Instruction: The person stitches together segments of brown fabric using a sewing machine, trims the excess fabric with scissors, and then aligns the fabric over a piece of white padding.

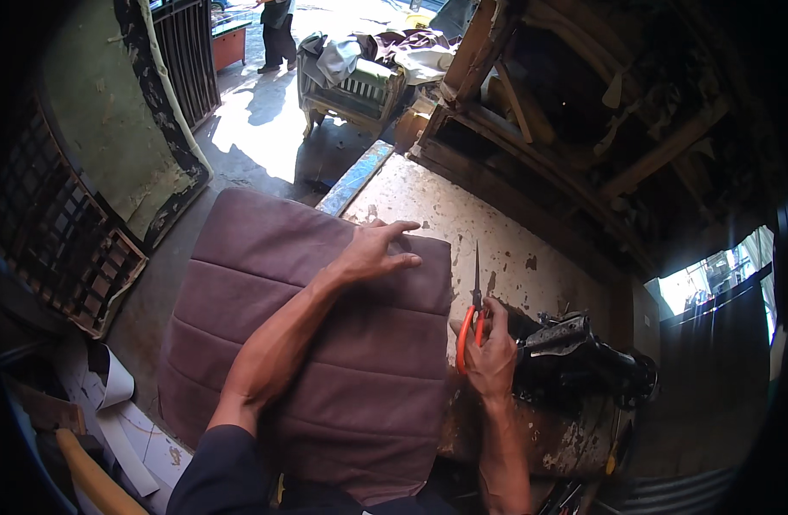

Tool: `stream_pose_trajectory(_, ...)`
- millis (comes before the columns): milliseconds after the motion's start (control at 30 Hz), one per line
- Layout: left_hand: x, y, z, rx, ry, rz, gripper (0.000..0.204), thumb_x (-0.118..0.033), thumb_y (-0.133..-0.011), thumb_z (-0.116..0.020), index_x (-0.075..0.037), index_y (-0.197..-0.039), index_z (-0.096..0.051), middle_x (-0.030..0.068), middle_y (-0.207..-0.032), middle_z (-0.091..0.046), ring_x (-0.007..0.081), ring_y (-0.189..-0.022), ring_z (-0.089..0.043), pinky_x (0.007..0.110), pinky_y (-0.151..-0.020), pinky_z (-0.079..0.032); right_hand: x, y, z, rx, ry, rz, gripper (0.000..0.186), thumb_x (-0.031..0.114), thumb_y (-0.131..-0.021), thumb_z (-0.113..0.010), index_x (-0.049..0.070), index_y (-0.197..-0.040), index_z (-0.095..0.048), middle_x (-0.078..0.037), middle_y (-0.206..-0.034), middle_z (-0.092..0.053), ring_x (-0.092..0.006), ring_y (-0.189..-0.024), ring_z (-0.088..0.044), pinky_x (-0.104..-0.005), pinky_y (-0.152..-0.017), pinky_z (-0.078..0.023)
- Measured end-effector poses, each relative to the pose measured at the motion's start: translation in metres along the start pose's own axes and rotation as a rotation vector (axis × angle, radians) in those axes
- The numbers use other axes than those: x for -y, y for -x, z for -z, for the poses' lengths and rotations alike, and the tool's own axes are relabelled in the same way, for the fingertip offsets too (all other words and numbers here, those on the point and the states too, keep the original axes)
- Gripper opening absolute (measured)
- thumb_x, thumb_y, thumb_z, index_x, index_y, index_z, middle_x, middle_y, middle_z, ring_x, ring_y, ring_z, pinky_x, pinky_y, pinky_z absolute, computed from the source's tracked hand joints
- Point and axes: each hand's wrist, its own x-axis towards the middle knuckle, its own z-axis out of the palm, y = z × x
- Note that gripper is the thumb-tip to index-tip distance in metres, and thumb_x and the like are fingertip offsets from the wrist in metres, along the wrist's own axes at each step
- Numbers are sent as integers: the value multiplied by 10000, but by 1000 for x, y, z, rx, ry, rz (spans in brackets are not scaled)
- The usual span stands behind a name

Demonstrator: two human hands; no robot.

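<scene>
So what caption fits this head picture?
Left hand flat on a purple cushion, right hand holding orange scissors.

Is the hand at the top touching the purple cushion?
Touching. The head view shows the left hand lying flat on the purple cushion, fingers spread near its far edge, no gap under the palm.

The cushion (325, 343) hides the near part of the surface (488, 240). The right hand (491, 352) covers part of the orange scissor handles (467, 335). The top edge crops the distant person (278, 30).
</scene>
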Motion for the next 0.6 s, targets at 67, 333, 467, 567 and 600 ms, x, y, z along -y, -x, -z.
stream_pose_trajectory(67,8,-5,-7,47,28,-29,385,-424,-903,-771,-168,-1191,-761,120,-1185,-712,319,-1130,-626,472,-1015,-467,-14,22,3,-48,-102,-189,576,279,-874,-845,4,-1258,-516,-95,-799,-697,-129,-694,-635,-310,-677,-515)
stream_pose_trajectory(333,-11,-21,-34,-7,-224,31,761,-571,-925,-673,-77,-1479,-504,200,-1436,-539,382,-1433,-418,724,-1172,-191,-42,103,7,-143,-167,-374,530,249,-859,-870,22,-1126,-473,-61,-786,-714,-109,-654,-558,-286,-634,-483)
stream_pose_trajectory(467,-15,-54,-37,214,-298,146,682,-569,-875,-738,-54,-1315,-657,193,-1247,-682,356,-1235,-605,556,-1076,-415,-40,114,-10,-239,-184,-248,488,227,-846,-880,25,-1085,-505,-50,-755,-708,-75,-691,-595,-248,-647,-478)
stream_pose_trajectory(567,-11,-63,-17,350,15,66,573,-515,-853,-792,-37,-1165,-739,169,-1033,-751,300,-1019,-704,426,-929,-515,-38,112,-4,-137,-174,-378,441,220,-837,-886,18,-1061,-564,-45,-751,-707,-74,-673,-607,-248,-613,-482)
stream_pose_trajectory(600,-19,-68,-15,320,248,-81,512,-479,-848,-816,-30,-1091,-766,151,-927,-765,262,-913,-728,372,-851,-536,-42,111,2,-154,-160,-381,441,220,-837,-886,18,-1061,-564,-45,-751,-707,-74,-673,-607,-248,-613,-482)
